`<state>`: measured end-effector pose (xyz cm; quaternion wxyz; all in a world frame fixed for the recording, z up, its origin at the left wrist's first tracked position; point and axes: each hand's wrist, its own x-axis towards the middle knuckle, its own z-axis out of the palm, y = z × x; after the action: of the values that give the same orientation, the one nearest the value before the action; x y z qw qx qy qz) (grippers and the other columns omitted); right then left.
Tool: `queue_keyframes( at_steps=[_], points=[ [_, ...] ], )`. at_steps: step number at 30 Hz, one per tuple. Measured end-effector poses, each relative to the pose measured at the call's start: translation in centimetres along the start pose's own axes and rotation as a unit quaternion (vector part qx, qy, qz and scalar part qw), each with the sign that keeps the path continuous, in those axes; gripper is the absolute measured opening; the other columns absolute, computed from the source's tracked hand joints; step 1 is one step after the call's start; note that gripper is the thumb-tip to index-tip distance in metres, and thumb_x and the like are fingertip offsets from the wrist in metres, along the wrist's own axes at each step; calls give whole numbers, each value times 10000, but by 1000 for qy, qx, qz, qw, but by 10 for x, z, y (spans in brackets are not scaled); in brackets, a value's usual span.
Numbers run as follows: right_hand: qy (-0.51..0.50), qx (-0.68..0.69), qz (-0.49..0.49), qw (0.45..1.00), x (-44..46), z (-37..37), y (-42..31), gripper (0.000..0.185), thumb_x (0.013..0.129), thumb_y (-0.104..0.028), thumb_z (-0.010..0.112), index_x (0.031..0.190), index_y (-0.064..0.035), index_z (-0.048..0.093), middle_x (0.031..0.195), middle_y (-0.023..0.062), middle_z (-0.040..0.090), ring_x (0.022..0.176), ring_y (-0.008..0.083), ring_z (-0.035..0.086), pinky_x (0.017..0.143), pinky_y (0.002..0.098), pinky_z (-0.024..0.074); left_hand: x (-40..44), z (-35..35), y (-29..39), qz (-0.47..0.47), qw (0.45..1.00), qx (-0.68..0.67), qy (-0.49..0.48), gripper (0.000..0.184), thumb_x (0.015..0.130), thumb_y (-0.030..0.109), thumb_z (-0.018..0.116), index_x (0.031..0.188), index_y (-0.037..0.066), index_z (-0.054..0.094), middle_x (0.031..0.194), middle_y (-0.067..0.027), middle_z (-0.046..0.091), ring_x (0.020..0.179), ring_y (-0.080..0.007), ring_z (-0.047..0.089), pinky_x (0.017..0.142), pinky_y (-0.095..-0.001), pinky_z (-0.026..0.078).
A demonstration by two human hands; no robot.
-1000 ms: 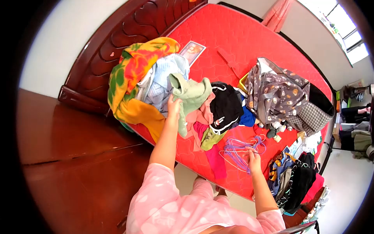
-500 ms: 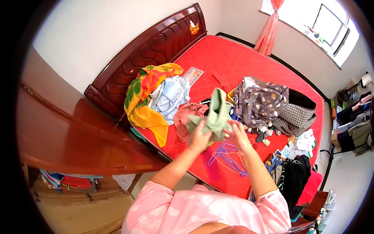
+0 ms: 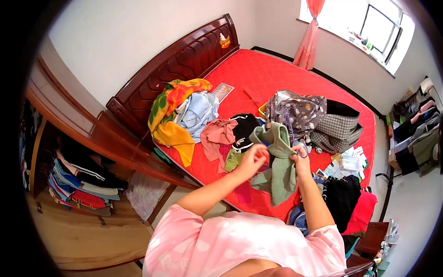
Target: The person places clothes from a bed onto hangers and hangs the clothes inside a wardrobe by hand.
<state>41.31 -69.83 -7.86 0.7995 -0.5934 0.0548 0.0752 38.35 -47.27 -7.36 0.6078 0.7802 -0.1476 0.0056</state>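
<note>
My right hand (image 3: pixel 302 159) pinches purple hanger (image 3: pixel 289 123) at green garment (image 3: pixel 282 177), above red bed (image 3: pixel 263 71). Left hand (image 3: pixel 254 160) half-curled alongside, can't tell grip. Patterned bag (image 3: pixel 302 108) behind, black clothes (image 3: pixel 342 201) near right forearm.

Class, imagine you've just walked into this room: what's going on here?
A person in a pink top is handling clothes beside a red mattress. The right hand grips a purple hanger together with a green garment, which hangs down from it. The left hand is raised beside the garment, fingers bent; whether it touches the cloth is unclear. On the mattress lie a salmon-pink garment, a black one and a yellow patterned blanket.
</note>
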Motion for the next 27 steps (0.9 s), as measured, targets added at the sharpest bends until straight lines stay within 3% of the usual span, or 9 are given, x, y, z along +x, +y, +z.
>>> queue_keyframes(
  at_steps=[3, 5, 7, 9, 11, 19, 22, 25, 27],
  points=[
    [-19, -2, -45, 999, -26, -15, -26, 193, 696, 23, 501, 856, -78, 540, 792, -42, 503, 745, 67, 464, 677, 191, 363, 20, -11, -6, 117, 960, 211, 146, 685, 688, 94, 730, 1282, 69, 390, 1247, -144, 437, 1156, -286, 452, 909, -366, 436],
    [-35, -2, -87, 996, -43, -23, -42, 190, 695, -1, 502, 860, -87, 535, 799, -39, 493, 743, 69, 455, 677, 189, 348, 31, -14, -25, 49, 954, 253, 155, 916, 633, 174, 783, 1389, 95, 272, 1319, -187, 376, 1241, -326, 358, 1040, -418, 310],
    [-20, -23, -117, 993, -53, -38, -52, 196, 687, -7, 507, 863, -87, 533, 811, -36, 492, 757, 73, 449, 692, 191, 344, 41, -15, -65, -85, 962, 217, 144, 968, 642, 202, 792, 1420, 91, 226, 1353, -202, 351, 1237, -322, 369, 1029, -418, 318],
    [1, 21, -108, 994, -73, -44, -73, 195, 680, -14, 511, 863, -82, 520, 804, -31, 483, 762, 76, 445, 697, 193, 341, 42, -14, -118, -287, 956, 23, 64, 890, 718, 296, 745, 1425, 103, 238, 1307, -149, 428, 1165, -268, 445, 968, -435, 352],
    [5, 45, -120, 992, -89, -51, -85, 189, 684, -15, 509, 862, -79, 512, 795, -31, 475, 754, 76, 442, 694, 193, 339, 22, -8, -49, -463, 874, -129, -72, 696, 793, 306, 663, 1377, 104, 342, 1223, -121, 510, 1146, -242, 461, 928, -437, 380],
    [48, 23, -112, 992, -108, -107, -73, 181, 731, -34, 521, 909, -69, 517, 805, -12, 518, 765, 88, 473, 711, 213, 377, 27, 6, -18, -186, 776, -586, -141, 237, 929, 214, 515, 1111, 73, 571, 949, -23, 662, 872, -153, 637, 821, -328, 502],
    [99, -73, -155, 980, -114, -120, -69, 114, 827, -134, 565, 914, -71, 524, 795, -4, 526, 754, 93, 478, 721, 218, 378, 31, -4, 49, -163, 812, -544, -139, 339, 920, 267, 528, 1200, 75, 534, 1029, -16, 637, 929, -157, 613, 877, -337, 476],
    [122, -153, -212, 957, -122, -137, -62, 182, 901, -251, 558, 906, -71, 529, 764, -7, 515, 716, 93, 476, 708, 214, 381, 29, 1, 99, -101, 854, -489, -146, 444, 883, 151, 569, 1277, 46, 396, 1146, -80, 566, 1031, -181, 569, 911, -334, 454],
    [164, -129, -184, 960, -128, -154, -52, 178, 944, -230, 498, 903, -61, 537, 659, -43, 429, 587, 52, 386, 551, 201, 310, 24, 13, 107, -94, 902, -399, -137, 464, 857, 91, 570, 1284, 66, 391, 1109, -76, 565, 1021, -172, 555, 908, -325, 440]
  ],
)
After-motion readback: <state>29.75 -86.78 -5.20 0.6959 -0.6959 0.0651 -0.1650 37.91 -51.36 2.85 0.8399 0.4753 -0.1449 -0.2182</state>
